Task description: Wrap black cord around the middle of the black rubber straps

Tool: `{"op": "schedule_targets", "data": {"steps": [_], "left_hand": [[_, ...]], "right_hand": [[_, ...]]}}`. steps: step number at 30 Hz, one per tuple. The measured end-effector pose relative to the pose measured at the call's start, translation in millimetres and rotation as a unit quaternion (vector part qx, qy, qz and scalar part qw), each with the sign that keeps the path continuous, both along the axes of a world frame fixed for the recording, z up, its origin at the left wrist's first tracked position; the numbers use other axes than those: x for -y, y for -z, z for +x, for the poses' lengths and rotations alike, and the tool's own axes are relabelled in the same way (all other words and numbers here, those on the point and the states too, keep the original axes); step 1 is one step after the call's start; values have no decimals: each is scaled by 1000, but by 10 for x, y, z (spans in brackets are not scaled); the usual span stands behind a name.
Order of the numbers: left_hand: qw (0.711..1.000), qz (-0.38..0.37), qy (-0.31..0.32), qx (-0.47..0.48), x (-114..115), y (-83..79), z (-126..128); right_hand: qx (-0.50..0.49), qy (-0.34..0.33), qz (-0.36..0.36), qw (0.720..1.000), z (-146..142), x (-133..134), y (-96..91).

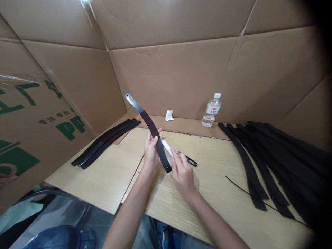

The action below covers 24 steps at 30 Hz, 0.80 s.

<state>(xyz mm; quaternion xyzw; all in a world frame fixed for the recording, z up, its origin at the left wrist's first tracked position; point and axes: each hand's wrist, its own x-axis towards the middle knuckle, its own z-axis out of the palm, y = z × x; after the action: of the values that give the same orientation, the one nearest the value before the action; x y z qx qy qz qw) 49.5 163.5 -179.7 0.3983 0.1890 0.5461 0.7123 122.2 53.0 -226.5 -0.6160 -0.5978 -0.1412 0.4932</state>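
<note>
My left hand [151, 150] is wrapped round a long curved strip [150, 126], black at the near end, dark maroon in the middle, with a bare grey metal tip pointing up and to the left. My right hand [182, 171] is closed in a pinch on a small white piece [166, 147] pressed against the strip just right of my left fingers. The strip's black lower end hangs over the wooden tabletop [111, 176] between my hands. A small black tool [190, 160] lies on the table just behind my right hand.
A bundle of black strips [106, 142] lies at the left, a larger heap of black strips [272, 162] at the right. A water bottle [212, 110] and a scrap of white paper [169, 115] stand by the cardboard back wall [181, 76]. Cardboard walls enclose the table.
</note>
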Motion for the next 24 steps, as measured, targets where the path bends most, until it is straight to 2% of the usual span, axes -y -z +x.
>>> {"op": "schedule_targets", "data": {"steps": [11, 24], "left_hand": [[999, 17, 15, -23, 69, -57, 6], [997, -13, 71, 33, 20, -37, -9]], "right_hand": [[21, 24, -13, 999, -17, -8, 5], [25, 18, -52, 998, -26, -14, -23]]}}
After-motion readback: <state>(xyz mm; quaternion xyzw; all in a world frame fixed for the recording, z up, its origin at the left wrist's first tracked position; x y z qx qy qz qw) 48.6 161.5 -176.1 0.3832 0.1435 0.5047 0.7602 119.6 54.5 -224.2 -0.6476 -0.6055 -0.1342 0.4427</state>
